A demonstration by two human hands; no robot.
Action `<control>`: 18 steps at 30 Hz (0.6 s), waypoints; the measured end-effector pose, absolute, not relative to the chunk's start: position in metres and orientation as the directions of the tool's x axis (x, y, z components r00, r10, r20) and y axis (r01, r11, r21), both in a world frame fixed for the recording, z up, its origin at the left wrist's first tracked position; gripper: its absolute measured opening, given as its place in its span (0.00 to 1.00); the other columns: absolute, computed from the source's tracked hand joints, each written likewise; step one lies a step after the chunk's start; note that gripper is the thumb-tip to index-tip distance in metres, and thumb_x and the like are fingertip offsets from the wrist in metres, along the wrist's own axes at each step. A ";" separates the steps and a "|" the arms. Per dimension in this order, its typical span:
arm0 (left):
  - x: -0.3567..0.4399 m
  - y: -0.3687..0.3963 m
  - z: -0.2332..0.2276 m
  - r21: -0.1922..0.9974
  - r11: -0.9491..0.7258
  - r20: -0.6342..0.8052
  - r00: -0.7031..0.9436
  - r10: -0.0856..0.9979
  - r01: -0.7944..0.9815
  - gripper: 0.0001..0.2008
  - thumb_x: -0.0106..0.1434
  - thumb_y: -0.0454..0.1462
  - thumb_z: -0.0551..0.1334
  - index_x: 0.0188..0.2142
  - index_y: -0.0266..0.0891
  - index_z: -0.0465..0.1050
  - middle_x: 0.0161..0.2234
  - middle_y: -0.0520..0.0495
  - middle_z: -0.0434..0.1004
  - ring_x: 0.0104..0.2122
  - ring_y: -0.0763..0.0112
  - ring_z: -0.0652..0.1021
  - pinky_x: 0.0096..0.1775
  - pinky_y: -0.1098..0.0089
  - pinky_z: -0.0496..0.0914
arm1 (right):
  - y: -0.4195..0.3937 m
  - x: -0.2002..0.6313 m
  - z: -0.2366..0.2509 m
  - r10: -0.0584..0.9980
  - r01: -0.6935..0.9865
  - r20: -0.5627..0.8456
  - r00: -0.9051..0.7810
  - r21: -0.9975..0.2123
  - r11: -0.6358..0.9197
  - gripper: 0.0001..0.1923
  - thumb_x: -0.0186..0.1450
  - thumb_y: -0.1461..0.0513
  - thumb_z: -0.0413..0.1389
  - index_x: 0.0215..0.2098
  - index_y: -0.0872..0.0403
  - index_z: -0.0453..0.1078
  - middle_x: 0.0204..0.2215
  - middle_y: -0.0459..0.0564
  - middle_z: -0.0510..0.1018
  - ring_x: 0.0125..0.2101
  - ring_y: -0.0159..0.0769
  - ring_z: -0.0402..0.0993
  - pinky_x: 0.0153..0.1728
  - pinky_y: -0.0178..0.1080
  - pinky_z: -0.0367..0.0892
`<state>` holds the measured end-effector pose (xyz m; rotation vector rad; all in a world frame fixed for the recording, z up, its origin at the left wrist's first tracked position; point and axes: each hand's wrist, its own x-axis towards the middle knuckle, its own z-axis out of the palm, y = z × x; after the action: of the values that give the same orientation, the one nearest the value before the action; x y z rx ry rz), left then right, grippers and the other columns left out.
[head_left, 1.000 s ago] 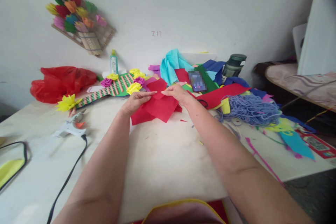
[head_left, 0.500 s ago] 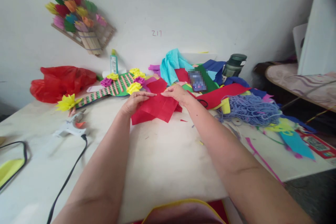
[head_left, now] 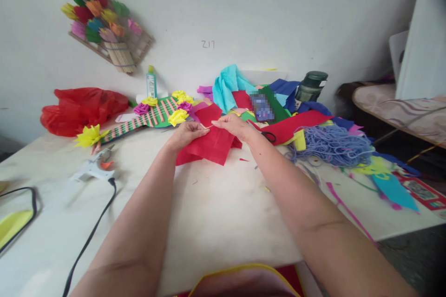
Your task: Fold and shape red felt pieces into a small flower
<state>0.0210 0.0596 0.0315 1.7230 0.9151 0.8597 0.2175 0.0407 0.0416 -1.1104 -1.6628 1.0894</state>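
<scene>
In the head view, we read the clock from between our hands, with twelve toward the white wall (head_left: 251, 18). Our left hand (head_left: 185, 134) and right hand (head_left: 233, 125) nearly meet above a thin red angular sheet of paper or cloth (head_left: 212, 146), the thumb and fingers of each pinched together, seemingly on its upper edge. A narrow pale strip (head_left: 209, 127) shows between the fingertips; we cannot tell whether it is a rolled edge or something separate. The sheet spreads toward six o'clock over the pale smooth tabletop (head_left: 216, 222).

From here, an uneven pull between our two pinches could crease or tear the sheet, and a loosened pinch could let its edge slip out of line. At three o'clock, a black loop-shaped handle, probably of scissors (head_left: 274, 138), lies close to our right forearm (head_left: 296, 190), which could knock it by sweeping outward; the tangled blue-purple yarn heap (head_left: 331, 146) beyond could snag likewise. Between eight and nine o'clock lies a white plastic glue gun with orange trigger (head_left: 92, 171); its black cord (head_left: 91, 226) runs near our left forearm (head_left: 139, 209), so a careless elbow could tug it
</scene>
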 end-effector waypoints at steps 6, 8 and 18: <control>0.021 0.059 0.031 0.961 -0.229 0.133 0.463 0.876 0.157 0.18 0.46 0.48 0.69 0.21 0.36 0.68 0.20 0.52 0.71 0.20 0.77 0.68 0.22 0.75 0.60 | 0.043 0.221 0.042 0.970 0.144 0.164 -0.181 -0.971 0.191 0.23 0.54 0.44 0.56 0.23 0.56 0.69 0.17 0.45 0.68 0.21 0.31 0.64 0.24 0.35 0.57; 0.022 0.059 0.031 0.960 -0.236 0.141 0.467 0.873 0.152 0.18 0.47 0.48 0.68 0.22 0.36 0.68 0.20 0.51 0.70 0.20 0.77 0.68 0.22 0.75 0.60 | 0.042 0.221 0.044 0.964 0.199 0.188 -0.190 -0.954 0.225 0.21 0.52 0.46 0.59 0.21 0.56 0.68 0.16 0.43 0.66 0.21 0.29 0.63 0.24 0.35 0.57; 0.021 0.063 0.027 0.967 -0.218 0.127 0.489 0.863 0.133 0.18 0.47 0.48 0.68 0.23 0.35 0.70 0.20 0.51 0.69 0.21 0.76 0.68 0.24 0.74 0.60 | 0.045 0.218 0.041 0.950 0.255 0.221 -0.219 -0.927 0.274 0.14 0.49 0.54 0.62 0.20 0.57 0.68 0.15 0.40 0.64 0.20 0.26 0.57 0.23 0.34 0.54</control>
<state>0.0210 0.0629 0.0274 1.6699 0.8629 0.8571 0.2180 0.0452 0.0409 -1.1204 -1.6689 0.9981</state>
